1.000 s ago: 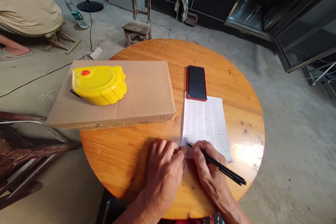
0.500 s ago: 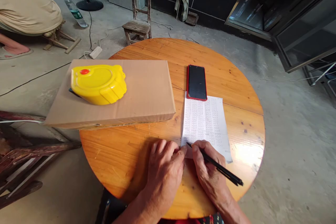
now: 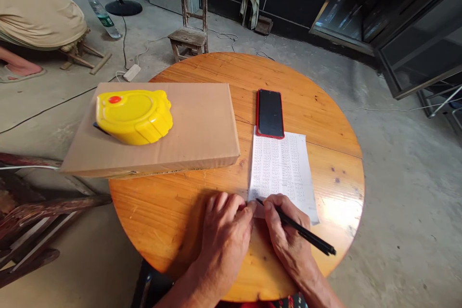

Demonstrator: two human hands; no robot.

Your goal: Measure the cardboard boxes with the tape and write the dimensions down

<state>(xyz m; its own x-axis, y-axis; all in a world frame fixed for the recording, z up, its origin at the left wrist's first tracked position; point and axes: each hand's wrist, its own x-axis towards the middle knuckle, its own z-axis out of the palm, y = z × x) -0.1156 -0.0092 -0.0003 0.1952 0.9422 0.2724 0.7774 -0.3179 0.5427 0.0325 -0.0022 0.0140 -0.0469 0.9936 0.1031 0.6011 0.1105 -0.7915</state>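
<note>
My right hand (image 3: 287, 228) pinches a black pen (image 3: 306, 235), its tip touching the lower left part of a sheet of paper (image 3: 283, 173). Rows of small characters in columns cover the sheet, which lies flat on the wooden table. Beside it on the left, my left hand (image 3: 227, 228) rests with curled fingers, its thumb and forefinger at the paper's lower left corner. How firmly they grip that corner is hidden. A phone in a red case (image 3: 270, 113) lies across the paper's top edge, its screen dark.
On the round table (image 3: 173, 211) a cardboard box (image 3: 202, 120) carries a yellow tape-measure-shaped case (image 3: 135, 115) with a red spot. Beyond stand a small wooden chair (image 3: 188, 33) and a water bottle (image 3: 103, 17). A seated person (image 3: 36, 5) is at upper left. A wooden armrest (image 3: 54, 204) adjoins the table.
The pen tip has shifted very slightly down on the paper, with the right hand following. My left hand stays almost in place.
</note>
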